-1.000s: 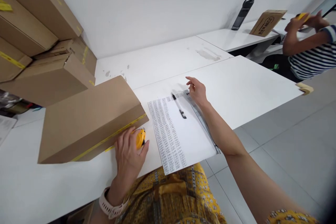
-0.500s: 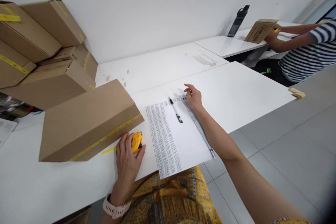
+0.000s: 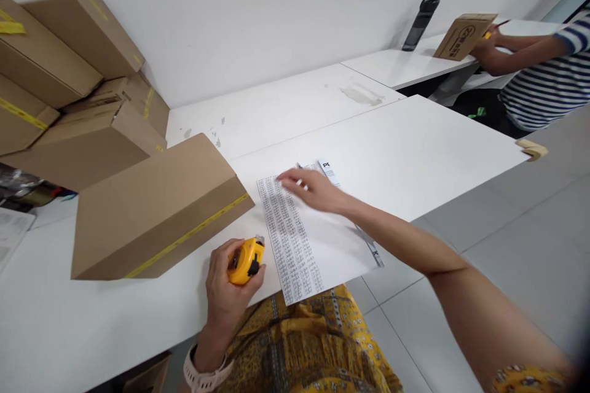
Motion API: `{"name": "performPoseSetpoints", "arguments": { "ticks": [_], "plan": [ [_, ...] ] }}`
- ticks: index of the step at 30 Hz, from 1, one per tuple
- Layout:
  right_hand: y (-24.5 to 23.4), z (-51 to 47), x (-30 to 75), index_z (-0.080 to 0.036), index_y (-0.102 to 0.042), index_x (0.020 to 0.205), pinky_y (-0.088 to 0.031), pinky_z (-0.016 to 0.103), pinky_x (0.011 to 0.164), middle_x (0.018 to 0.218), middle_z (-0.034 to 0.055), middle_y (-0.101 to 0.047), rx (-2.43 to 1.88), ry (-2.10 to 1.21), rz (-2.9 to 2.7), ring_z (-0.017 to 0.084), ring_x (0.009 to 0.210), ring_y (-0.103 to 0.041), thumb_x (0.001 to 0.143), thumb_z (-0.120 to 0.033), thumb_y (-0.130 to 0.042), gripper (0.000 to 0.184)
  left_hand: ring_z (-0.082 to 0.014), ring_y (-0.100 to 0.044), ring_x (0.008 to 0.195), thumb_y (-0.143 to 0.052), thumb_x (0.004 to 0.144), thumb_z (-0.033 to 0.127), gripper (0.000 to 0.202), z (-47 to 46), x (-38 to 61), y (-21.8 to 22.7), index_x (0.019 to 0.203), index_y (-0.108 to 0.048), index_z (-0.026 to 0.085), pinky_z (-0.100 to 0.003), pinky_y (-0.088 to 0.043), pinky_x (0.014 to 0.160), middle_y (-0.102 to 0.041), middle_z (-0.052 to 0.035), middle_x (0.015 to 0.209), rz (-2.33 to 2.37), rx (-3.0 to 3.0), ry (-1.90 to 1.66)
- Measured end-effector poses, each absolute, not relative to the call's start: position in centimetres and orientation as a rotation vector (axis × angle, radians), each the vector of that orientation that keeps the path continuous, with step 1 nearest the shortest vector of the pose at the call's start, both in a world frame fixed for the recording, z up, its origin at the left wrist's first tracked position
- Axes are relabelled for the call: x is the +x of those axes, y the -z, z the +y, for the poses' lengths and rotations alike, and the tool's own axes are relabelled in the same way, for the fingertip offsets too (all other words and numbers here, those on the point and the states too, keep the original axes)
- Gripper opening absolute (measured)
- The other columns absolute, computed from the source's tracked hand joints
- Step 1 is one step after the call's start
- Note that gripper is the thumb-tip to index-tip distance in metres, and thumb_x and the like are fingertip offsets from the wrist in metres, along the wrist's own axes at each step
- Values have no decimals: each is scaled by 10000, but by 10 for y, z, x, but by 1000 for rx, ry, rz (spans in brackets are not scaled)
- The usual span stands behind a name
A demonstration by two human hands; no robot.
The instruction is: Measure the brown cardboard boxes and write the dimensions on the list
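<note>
My left hand [image 3: 225,285] is wrapped around a yellow tape measure [image 3: 247,261] with black parts, and its tape is no longer seen pulled out. Close beside it stands a closed cardboard box [image 3: 157,202] with a yellow tape strip along its near side. My right hand [image 3: 316,189] hovers over a sheet of paper [image 3: 332,245] with columns of handwriting, empty, its fingers reaching left and a little apart. Under that hand lies a pen, mostly hidden, with only one end showing. A printed strip [image 3: 326,166] sticks out from beneath the sheet.
Several cardboard boxes [image 3: 55,55] are stacked at the left against the wall. A dark bottle [image 3: 421,21] stands at the far right on the table. Beyond it, a person in a striped shirt [image 3: 548,92] holds a cardboard box [image 3: 463,40]. A beige guard [image 3: 532,148] covers the table corner.
My right hand has moved left over the sheet, covering most of the pen. My left hand has lifted and turned the tape measure, moving it slightly right. The yellow piece beside it is out of sight.
</note>
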State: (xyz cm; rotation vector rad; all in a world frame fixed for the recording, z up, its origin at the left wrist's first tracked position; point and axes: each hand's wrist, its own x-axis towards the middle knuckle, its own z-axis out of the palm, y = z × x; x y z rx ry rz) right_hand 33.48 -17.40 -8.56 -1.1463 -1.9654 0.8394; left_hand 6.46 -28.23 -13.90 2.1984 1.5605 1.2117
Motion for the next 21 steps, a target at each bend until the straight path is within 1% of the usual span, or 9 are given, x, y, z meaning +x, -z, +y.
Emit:
{"name": "performPoseSetpoints", "arguments": {
  "ticks": [2,3,5,8,13,15,18,21],
  "plan": [
    [69,-202,312,-212,-647,1255,-503,356,866,1196,98,-706,-995,-1218,-2096,206,1024,-644,1015,-492,-450,419,-260,-646,1043,-735,807,325,446,-289,69,129,1209,-559,239,-427,-548,925,-644,-85,1167,1502,2166,-1213],
    [63,-214,302,-203,-648,1252,-500,347,861,1191,97,-709,-935,-1334,-2130,201,1024,-643,1016,-496,-452,424,-263,-641,1056,-737,805,326,449,-292,70,123,1208,-556,243,-434,-542,939,-641,-82,1169,1493,2167,-1215],
    [57,-232,289,-176,-660,1212,-493,323,807,1097,91,-722,-877,-1421,-2156,183,944,-639,1008,-477,-487,403,-266,-637,1065,-752,796,320,463,-297,71,111,1207,-553,248,-439,-539,948,-640,-79,1163,1493,2194,-1206],
    [57,-245,277,-155,-671,1144,-469,291,710,929,58,-708,-872,-1428,-2117,148,800,-601,976,-456,-554,364,-266,-640,1054,-773,779,315,487,-304,63,96,1207,-550,252,-430,-546,931,-647,-77,1149,1508,2230,-1166],
    [56,-249,255,-168,-655,947,-441,266,588,770,11,-646,-911,-1547,-1981,117,653,-550,879,-579,-648,416,-258,-653,1019,-782,753,328,479,-315,39,77,1175,-565,259,-415,-544,911,-666,-61,1127,1573,2221,-1081],
    [48,-249,245,-182,-623,876,-409,258,554,731,-6,-615,-932,-1474,-2004,107,617,-517,856,-581,-676,403,-252,-660,997,-778,745,335,464,-317,30,65,1154,-576,255,-407,-541,903,-677,-57,1114,1584,2209,-1049],
    [27,-239,233,-200,-559,796,-388,255,557,703,-18,-579,-865,-1329,-2049,105,621,-495,861,-549,-685,376,-242,-673,947,-773,735,397,449,-311,15,36,1123,-605,246,-383,-543,865,-703,-50,1068,1598,2101,-1040],
    [1,-210,223,-202,-547,783,-431,267,616,726,-6,-583,-734,-1356,-1991,115,665,-526,902,-520,-646,353,-234,-679,871,-759,719,531,480,-290,-10,-5,1085,-644,244,-333,-541,749,-727,-40,1032,1689,1869,-990]
  ]
}}
